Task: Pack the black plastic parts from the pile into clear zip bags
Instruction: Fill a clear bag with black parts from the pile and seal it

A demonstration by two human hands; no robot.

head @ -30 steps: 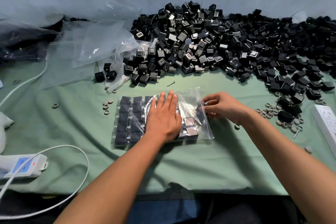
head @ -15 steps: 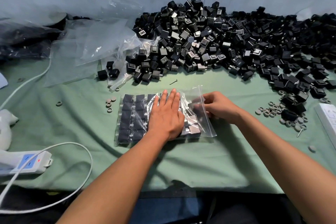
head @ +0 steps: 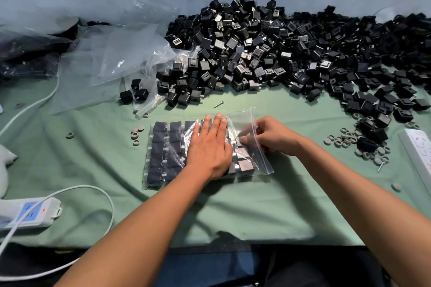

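L hand (head: 208, 148): flat, fingers straight & together, still pressing down on the zip bag (head: 186, 151) mid-counter (head: 233, 212).
R hand (head: 268, 135): has moved in from the bag's right edge onto the open end; fingers curled, pinching the plastic near the zip strip.
Bag: lies flat, black parts in neat rows inside, looks full; mouth at right, can't tell if any of it is sealed yet.
Change → meaning: filling seems done, step now prob. closing the zip w/ air pressed out.
Pile (head: 268, 53): big heap at counter's rear, lots left to pack.
Spare bags (head: 121, 53): loose, rear left.
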